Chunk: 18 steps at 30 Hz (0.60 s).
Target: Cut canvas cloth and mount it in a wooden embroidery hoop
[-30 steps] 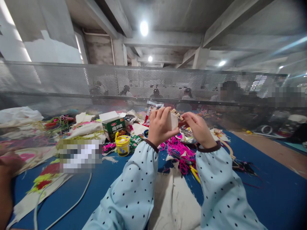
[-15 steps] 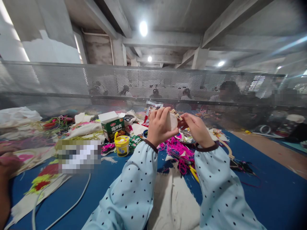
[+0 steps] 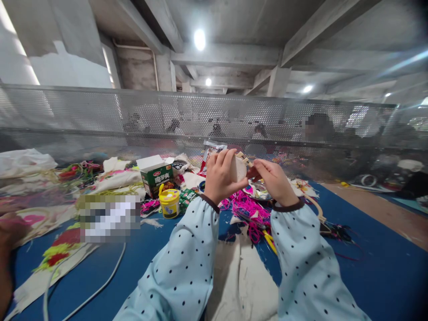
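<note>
A small round embroidery hoop (image 3: 238, 168) with off-white cloth stretched over it is held up before me. My left hand (image 3: 220, 173) is wrapped around its left side, thumb along the lower edge. Wooden clasp pieces (image 3: 246, 159) stick out at the hoop's upper right. Beside them my right hand (image 3: 271, 177) is closed in a pinch; its fingertips are partly hidden, and the exact spot they grip is too small to make out. Below lies a tangle of bright pink yarn (image 3: 249, 211), with yellow-handled scissors (image 3: 269, 242) at its edge.
A yellow tub (image 3: 169, 205) and a green box (image 3: 155, 176) stand left of my hands. Off-white cloth (image 3: 245, 276) lies in front of me. A white cable (image 3: 110, 276) loops across the blue tabletop. At far left is another person's hand (image 3: 13, 227). A perforated metal screen (image 3: 187, 116) runs behind.
Almost nothing differs. Both hands keep their hold on the hoop and shift very slightly, while the other person's hand at far left has moved a little.
</note>
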Tool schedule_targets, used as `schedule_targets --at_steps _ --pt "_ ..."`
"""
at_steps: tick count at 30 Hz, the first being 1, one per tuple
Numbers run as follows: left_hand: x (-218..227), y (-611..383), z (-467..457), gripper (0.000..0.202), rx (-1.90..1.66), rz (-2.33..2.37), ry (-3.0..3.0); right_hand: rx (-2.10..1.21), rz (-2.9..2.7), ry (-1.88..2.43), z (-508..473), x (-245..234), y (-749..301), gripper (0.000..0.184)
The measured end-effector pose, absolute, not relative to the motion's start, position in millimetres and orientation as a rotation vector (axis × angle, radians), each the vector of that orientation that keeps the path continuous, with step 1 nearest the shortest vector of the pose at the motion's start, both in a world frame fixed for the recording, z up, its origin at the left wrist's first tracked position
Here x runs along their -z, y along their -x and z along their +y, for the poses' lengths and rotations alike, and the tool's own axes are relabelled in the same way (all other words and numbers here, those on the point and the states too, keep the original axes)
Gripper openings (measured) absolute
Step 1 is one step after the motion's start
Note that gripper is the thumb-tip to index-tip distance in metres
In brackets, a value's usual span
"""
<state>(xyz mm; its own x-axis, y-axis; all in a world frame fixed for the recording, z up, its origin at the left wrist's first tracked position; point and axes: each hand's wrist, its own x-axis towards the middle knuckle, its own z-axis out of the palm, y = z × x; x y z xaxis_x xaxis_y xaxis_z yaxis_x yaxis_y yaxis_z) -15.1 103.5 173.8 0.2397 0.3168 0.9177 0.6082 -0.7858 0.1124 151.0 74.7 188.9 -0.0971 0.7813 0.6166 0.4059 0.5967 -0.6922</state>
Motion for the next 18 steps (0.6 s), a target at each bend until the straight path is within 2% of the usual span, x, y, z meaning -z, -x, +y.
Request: schedule_targets --at_steps 4,18 --pt "-174.0 14.4 103.4 0.072 1.569 -0.862 2.248 -0.398 -1.728 0.969 74.3 -189.2 -150.0 0.031" --pt "-174.0 14.5 104.2 0.072 1.55 -0.892 2.222 -0.366 -1.711 0.998 72.7 -189.9 -149.6 0.036"
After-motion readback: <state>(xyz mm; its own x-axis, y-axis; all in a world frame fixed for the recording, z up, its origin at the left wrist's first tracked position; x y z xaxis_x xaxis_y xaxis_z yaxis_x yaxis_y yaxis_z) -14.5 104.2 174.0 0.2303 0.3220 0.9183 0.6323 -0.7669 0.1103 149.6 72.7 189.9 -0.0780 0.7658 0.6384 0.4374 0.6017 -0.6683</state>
